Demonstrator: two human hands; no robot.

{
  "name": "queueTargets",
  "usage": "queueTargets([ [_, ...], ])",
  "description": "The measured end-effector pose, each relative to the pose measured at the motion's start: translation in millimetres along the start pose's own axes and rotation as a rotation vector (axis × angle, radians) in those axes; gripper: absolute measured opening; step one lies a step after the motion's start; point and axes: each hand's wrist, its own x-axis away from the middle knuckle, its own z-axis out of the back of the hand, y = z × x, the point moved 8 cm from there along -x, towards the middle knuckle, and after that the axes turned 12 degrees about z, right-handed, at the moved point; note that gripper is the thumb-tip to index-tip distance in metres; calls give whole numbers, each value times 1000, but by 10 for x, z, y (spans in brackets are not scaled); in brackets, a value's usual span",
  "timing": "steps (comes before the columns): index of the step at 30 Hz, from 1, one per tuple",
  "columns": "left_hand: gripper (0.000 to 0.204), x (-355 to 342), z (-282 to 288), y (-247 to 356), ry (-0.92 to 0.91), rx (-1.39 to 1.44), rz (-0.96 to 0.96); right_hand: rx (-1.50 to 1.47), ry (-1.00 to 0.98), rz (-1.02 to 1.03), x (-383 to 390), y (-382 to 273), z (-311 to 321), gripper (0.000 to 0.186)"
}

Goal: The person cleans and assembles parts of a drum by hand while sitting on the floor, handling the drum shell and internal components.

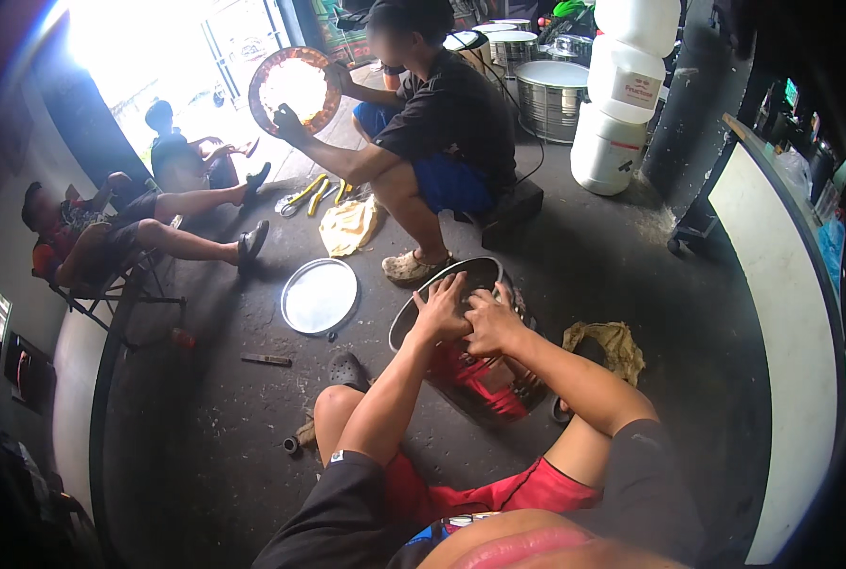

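Observation:
A shiny metal drum shell [485, 387] stands tilted between my knees, its dark opening facing up and its polished side reflecting red. Across its near rim lies my left hand [445, 308], fingers spread over the opening. Close beside it, almost touching, my right hand [495, 322] is bent over the same rim with its fingers curled. Anything small under the right fingers is hidden. Left of the shell, a round white drumhead with a metal hoop [320, 297] lies on the floor.
A co-worker [442, 114] sits opposite, holding up a round coppery pan-like piece [269, 87]. Yellow-handled pliers [314, 192] and a tan cloth [349, 226] lie nearby; another cloth [622, 351] is at right. Metal drums [554, 104] and white jugs [609, 152] stand behind.

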Motion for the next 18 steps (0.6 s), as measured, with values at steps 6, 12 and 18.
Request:
queueTargets([
  [6, 95, -38, 12, -32, -20, 33, -21, 40, 50, 26, 11, -33, 56, 47],
  [12, 106, -33, 14, -60, -66, 7, 22, -19, 52, 38, 5, -40, 83, 42],
  [18, 107, 7, 103, -21, -60, 16, 47, 64, 20, 6, -6, -79, 82, 44],
])
